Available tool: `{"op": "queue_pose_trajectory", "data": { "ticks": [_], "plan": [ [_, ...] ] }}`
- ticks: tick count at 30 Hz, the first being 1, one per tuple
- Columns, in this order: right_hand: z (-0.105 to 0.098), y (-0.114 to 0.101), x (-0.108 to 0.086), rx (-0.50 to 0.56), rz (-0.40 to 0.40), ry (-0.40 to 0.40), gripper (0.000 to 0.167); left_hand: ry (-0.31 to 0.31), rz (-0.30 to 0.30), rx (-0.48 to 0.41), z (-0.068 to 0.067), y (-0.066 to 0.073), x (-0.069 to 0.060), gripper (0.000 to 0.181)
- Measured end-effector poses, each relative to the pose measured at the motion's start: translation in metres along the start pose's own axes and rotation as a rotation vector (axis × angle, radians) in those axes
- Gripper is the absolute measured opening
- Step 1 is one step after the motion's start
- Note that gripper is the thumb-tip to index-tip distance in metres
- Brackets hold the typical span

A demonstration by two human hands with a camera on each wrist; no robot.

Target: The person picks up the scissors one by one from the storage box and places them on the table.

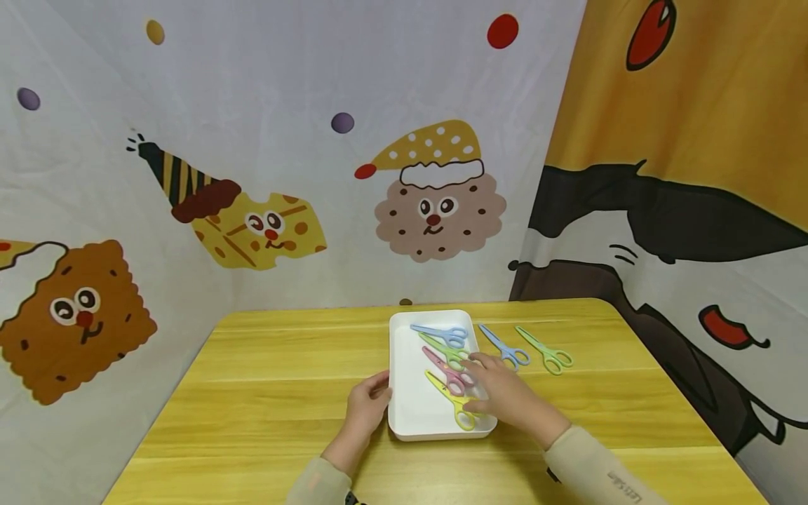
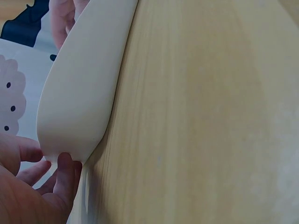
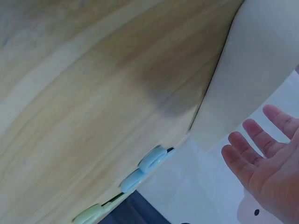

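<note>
A white tray [image 1: 407,407] stands on the table, with blue scissors [image 1: 432,330], green scissors [image 1: 435,343], pink scissors [image 1: 437,358] and yellow scissors [image 1: 445,387] lying slantwise in it, one below another. My left hand [image 1: 367,405] holds the tray's left side; in the left wrist view its bent fingers touch the outer wall [image 2: 79,102]. Over the tray's right side hovers my right hand [image 1: 508,396], fingers spread. Its fingertips are near the green and pink handles, its thumb near the yellow one. The right wrist view shows nothing held in its relaxed fingers [image 3: 243,158].
Right of the tray, a second pair of blue scissors [image 1: 492,339] and of green scissors [image 1: 534,341] lie on the wooden table [image 1: 284,379]. A curtain [image 1: 284,84] printed with cartoon figures hangs behind the table's far edge.
</note>
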State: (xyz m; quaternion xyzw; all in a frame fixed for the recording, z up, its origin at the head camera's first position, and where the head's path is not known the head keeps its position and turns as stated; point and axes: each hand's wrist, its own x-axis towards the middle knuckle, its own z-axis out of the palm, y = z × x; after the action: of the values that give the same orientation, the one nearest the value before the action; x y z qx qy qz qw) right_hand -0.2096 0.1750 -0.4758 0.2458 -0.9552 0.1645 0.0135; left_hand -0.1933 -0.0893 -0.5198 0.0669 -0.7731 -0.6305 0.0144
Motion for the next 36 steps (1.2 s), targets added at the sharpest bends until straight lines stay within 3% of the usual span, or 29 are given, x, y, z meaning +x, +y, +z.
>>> {"op": "queue_pose_trajectory", "data": {
  "ticks": [7, 12, 20, 30, 36],
  "plan": [
    [0.003, -0.012, 0.001, -0.049, -0.015, 0.024, 0.063, 0.002, -0.006, 0.005, 0.000, 0.001, 0.000, 0.035],
    [0.007, -0.022, 0.001, -0.031, -0.043, -0.037, 0.056, 0.003, -0.005, -0.002, 0.000, 0.000, 0.000, 0.035],
    [0.011, -0.027, 0.001, -0.020, -0.039, -0.097, 0.058, -0.001, 0.006, 0.005, 0.000, 0.000, -0.001, 0.035],
    [0.014, -0.034, 0.003, -0.079, 0.055, -0.122, 0.071, -0.003, 0.006, 0.013, 0.001, -0.001, -0.001, 0.035],
    [0.015, -0.035, 0.004, -0.152, 0.037, -0.112, 0.063, -0.006, 0.004, 0.011, 0.000, -0.001, 0.000, 0.036]
  ]
}}
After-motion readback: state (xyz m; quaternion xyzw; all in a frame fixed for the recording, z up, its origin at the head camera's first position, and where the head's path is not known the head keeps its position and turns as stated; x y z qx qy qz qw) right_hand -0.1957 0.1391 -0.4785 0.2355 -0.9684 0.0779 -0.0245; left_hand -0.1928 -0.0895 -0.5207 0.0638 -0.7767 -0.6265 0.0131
